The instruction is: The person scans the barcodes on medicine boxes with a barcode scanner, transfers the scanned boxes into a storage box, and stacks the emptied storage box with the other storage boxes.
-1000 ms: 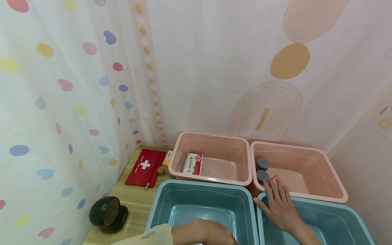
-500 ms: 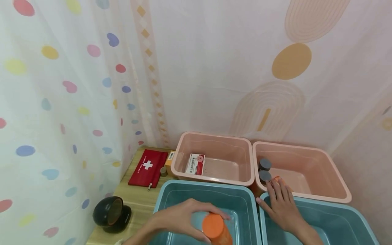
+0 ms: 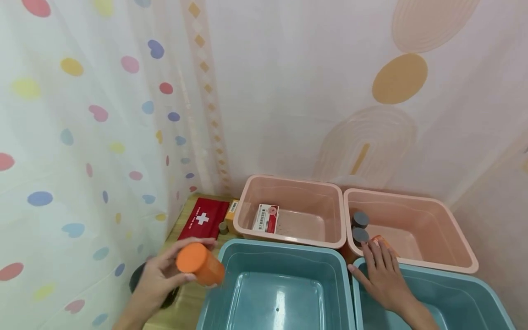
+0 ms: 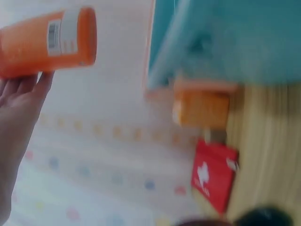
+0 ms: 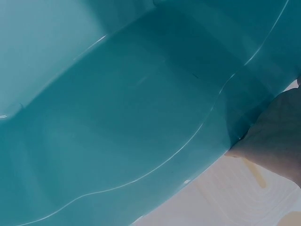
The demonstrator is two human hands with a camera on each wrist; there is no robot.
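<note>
My left hand [image 3: 158, 275] grips an orange bottle [image 3: 206, 268] with a flat orange lid, tilted, above the left edge of the left blue bin [image 3: 284, 246]. In the left wrist view a barcode shows on the bottle's white label [image 4: 54, 36]. My right hand [image 3: 383, 282] rests with fingers fairly straight over the rims where the right blue bin [image 3: 462, 280] meets the right pink bin [image 3: 429, 229]. Under its fingertips, an orange item [image 3: 383, 242] inside the pink bin is partly hidden. Two grey-lidded containers [image 3: 360, 219] stand beside those fingertips.
A red first aid pouch [image 3: 210, 214], an orange box [image 3: 232, 211] and a small greenish-grey cylinder [image 3: 223, 228] lie left of the left pink bin [image 3: 307, 183]. That bin holds a white and red box [image 3: 266, 219]. A black object [image 3: 134, 277] is partly behind my left hand.
My left hand has lifted the orange bottle out of the left blue bin and moved it left over the bin's edge. My right hand has stayed in place.
</note>
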